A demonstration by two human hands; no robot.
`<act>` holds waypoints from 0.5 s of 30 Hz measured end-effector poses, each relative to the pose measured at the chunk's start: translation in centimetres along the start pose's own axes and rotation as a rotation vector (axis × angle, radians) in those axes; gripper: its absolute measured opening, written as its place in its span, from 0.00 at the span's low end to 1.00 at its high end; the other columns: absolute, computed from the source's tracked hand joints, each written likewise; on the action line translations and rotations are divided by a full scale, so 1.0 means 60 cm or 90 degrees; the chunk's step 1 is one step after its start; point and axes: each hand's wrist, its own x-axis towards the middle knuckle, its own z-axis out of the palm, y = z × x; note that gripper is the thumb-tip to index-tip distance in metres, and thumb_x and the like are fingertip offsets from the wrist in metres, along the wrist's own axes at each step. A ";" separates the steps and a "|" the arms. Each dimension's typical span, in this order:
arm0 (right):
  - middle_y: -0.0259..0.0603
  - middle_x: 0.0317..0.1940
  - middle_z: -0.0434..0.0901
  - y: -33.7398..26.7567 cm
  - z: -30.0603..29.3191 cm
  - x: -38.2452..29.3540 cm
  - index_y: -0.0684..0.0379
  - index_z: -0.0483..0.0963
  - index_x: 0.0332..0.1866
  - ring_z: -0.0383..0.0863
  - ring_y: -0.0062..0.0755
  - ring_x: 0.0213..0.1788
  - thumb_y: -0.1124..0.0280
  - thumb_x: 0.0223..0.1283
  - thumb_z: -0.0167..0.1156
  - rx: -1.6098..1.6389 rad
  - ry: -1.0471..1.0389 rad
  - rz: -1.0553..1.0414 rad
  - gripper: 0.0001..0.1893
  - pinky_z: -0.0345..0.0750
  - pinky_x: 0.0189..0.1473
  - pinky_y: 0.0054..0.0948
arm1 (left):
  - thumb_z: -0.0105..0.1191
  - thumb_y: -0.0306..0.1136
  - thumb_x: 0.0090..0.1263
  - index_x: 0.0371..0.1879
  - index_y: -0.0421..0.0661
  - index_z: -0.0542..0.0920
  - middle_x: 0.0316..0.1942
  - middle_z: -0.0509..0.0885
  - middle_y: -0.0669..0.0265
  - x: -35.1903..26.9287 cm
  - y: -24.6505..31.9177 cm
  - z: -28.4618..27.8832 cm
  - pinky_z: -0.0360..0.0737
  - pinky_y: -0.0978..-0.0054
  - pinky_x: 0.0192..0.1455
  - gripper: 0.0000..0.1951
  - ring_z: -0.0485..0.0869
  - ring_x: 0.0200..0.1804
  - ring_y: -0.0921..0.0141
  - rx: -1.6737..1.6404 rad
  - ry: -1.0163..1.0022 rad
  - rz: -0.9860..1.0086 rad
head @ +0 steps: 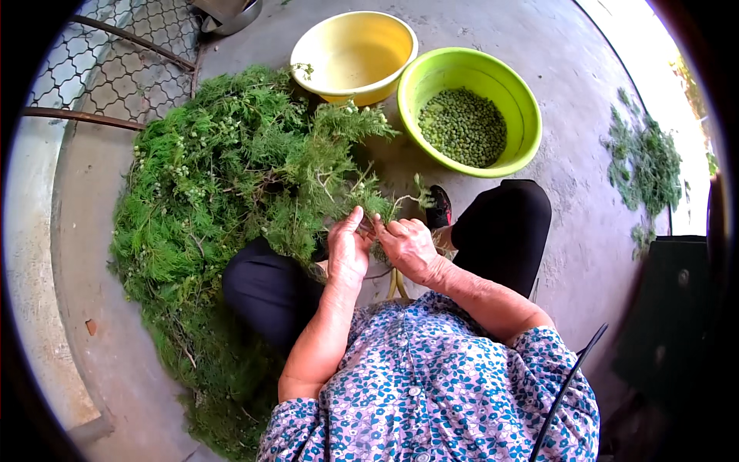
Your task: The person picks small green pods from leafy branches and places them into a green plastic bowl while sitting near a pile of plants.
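Both hands meet over the gap between my knees, on a leafy conifer sprig (369,202). My left hand (349,245) grips its stem with the thumb pointing up and away. Close beside it, my right hand (407,245) has its fingers curled around the same sprig; the fingertips are partly hidden. A large heap of green conifer branches (213,173), some bearing pale green cones, lies to the left and ahead. Beyond my hands stands a lime-green basin (528,115) with many small green cones (465,127) in its bottom.
A yellow basin (355,55) touches the green basin's left side. A metal lattice gate (124,63) stands at far left, near a metal pan (234,20). More cut greenery (646,161) lies on the concrete floor at right. A dark box-like object (664,306) sits at lower right.
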 end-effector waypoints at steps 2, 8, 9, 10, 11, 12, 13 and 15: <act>0.33 0.23 0.69 -0.003 0.000 -0.001 0.66 0.71 0.47 0.73 0.30 0.27 0.72 0.39 0.55 -0.019 -0.005 -0.002 0.23 0.69 0.29 0.31 | 0.55 0.29 0.62 0.32 0.38 0.74 0.32 0.77 0.62 0.023 -0.001 0.003 0.78 0.71 0.39 0.07 0.77 0.34 0.67 0.001 0.017 0.017; 0.35 0.22 0.70 -0.020 0.008 -0.007 0.64 0.70 0.48 0.74 0.31 0.27 0.72 0.40 0.57 0.028 0.013 0.028 0.23 0.70 0.29 0.32 | 0.46 0.24 0.65 0.31 0.37 0.73 0.27 0.76 0.61 -0.001 0.010 0.021 0.77 0.73 0.36 0.04 0.75 0.29 0.70 -0.020 0.072 0.011; 0.35 0.22 0.70 -0.024 0.006 -0.008 0.63 0.71 0.48 0.74 0.32 0.26 0.71 0.41 0.58 0.041 0.018 0.046 0.23 0.71 0.28 0.32 | 0.46 0.24 0.65 0.31 0.37 0.73 0.27 0.76 0.61 0.002 0.010 0.013 0.77 0.73 0.36 0.04 0.75 0.29 0.70 -0.021 0.076 0.014; 0.36 0.21 0.70 -0.024 0.003 -0.006 0.59 0.71 0.48 0.74 0.34 0.25 0.70 0.44 0.59 0.042 0.014 0.043 0.21 0.71 0.29 0.33 | 0.47 0.23 0.63 0.29 0.37 0.73 0.26 0.76 0.61 0.008 0.009 0.002 0.76 0.73 0.32 0.03 0.75 0.26 0.70 -0.026 0.077 0.027; 0.36 0.21 0.70 -0.026 -0.004 -0.004 0.59 0.71 0.48 0.74 0.34 0.25 0.70 0.44 0.59 0.046 0.012 0.040 0.21 0.71 0.29 0.33 | 0.48 0.22 0.60 0.28 0.37 0.73 0.24 0.76 0.61 0.011 0.008 -0.008 0.75 0.74 0.27 0.02 0.75 0.23 0.69 -0.031 0.077 0.039; 0.37 0.20 0.70 -0.026 -0.015 -0.002 0.59 0.72 0.48 0.74 0.35 0.24 0.71 0.45 0.59 0.120 0.033 0.057 0.20 0.71 0.28 0.33 | 0.47 0.24 0.59 0.25 0.38 0.71 0.22 0.74 0.62 -0.002 0.012 0.004 0.70 0.75 0.24 0.03 0.72 0.20 0.69 -0.010 0.054 0.012; 0.37 0.20 0.70 -0.025 -0.020 -0.002 0.58 0.72 0.47 0.73 0.36 0.23 0.72 0.47 0.59 0.193 0.055 0.074 0.18 0.72 0.28 0.32 | 0.47 0.24 0.59 0.25 0.38 0.71 0.22 0.74 0.62 -0.001 0.011 0.000 0.70 0.75 0.24 0.03 0.72 0.20 0.69 -0.010 0.056 0.009; 0.43 0.23 0.73 -0.016 -0.014 0.000 0.59 0.73 0.43 0.75 0.42 0.26 0.76 0.50 0.59 0.274 0.168 0.152 0.13 0.73 0.27 0.34 | 0.47 0.27 0.59 0.22 0.40 0.70 0.20 0.72 0.63 0.003 0.013 -0.009 0.66 0.75 0.21 0.05 0.68 0.18 0.70 -0.029 0.082 0.014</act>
